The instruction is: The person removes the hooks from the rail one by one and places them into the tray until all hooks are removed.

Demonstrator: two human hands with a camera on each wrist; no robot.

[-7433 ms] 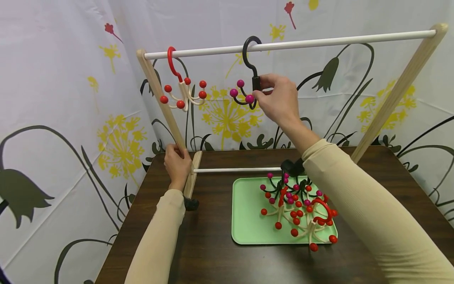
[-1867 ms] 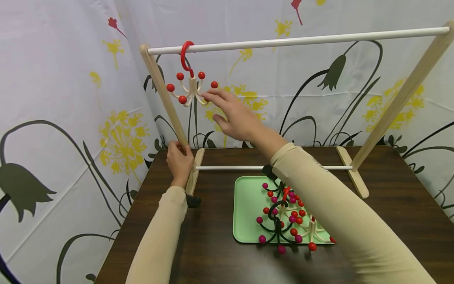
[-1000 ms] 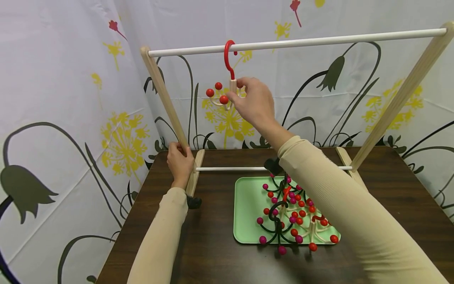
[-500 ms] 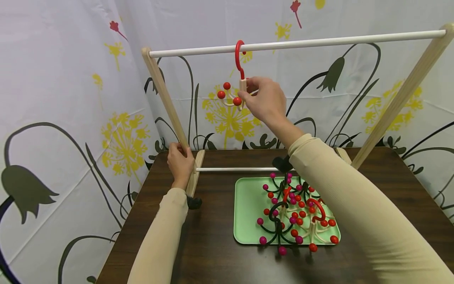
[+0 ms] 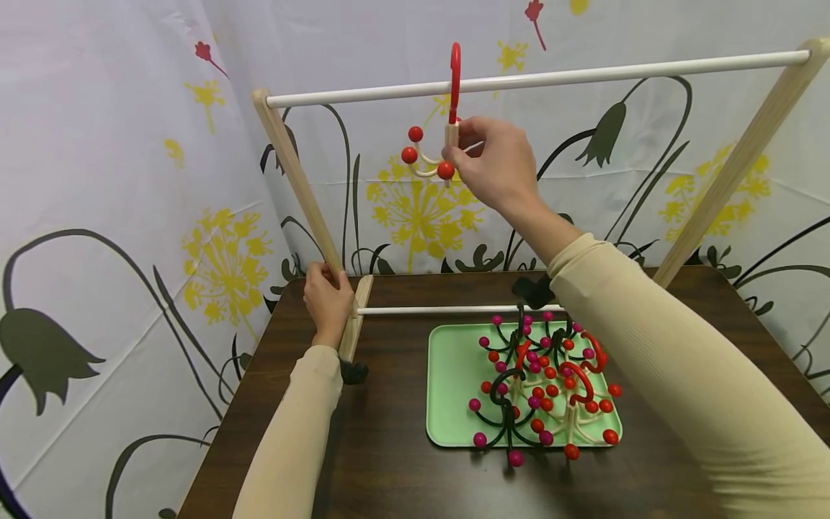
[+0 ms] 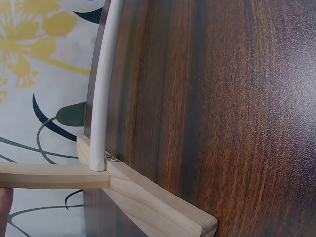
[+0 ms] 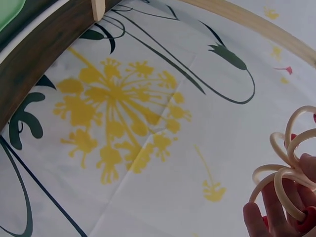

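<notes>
High in the head view, my right hand (image 5: 499, 162) pinches the cream stem of a red-hooked hanger (image 5: 452, 137) with red balls on its curved arms. Its red hook (image 5: 456, 76) stands raised, nearly edge-on, in front of the white rod (image 5: 551, 79); I cannot tell whether it is free of the rod. In the right wrist view, the cream arms (image 7: 282, 192) curve around my fingertips (image 7: 254, 219). My left hand (image 5: 328, 303) grips the lower part of the rack's left wooden post (image 5: 295, 169). Only a fingertip (image 6: 4, 202) of it shows in the left wrist view.
A green tray (image 5: 447, 382) on the dark table (image 5: 382, 461) bears several ball-tipped hangers. A black hanger (image 5: 508, 414) with magenta balls and a red-hooked one (image 5: 572, 414) stand at its front edge, balls overhanging. A patterned curtain (image 5: 162, 274) hangs behind the rack.
A black hanger earlier on the rod now stands on the tray. My right hand reached the red-hooked hanger, slid it right along the rod, then raised and turned it. My left hand stayed put.
</notes>
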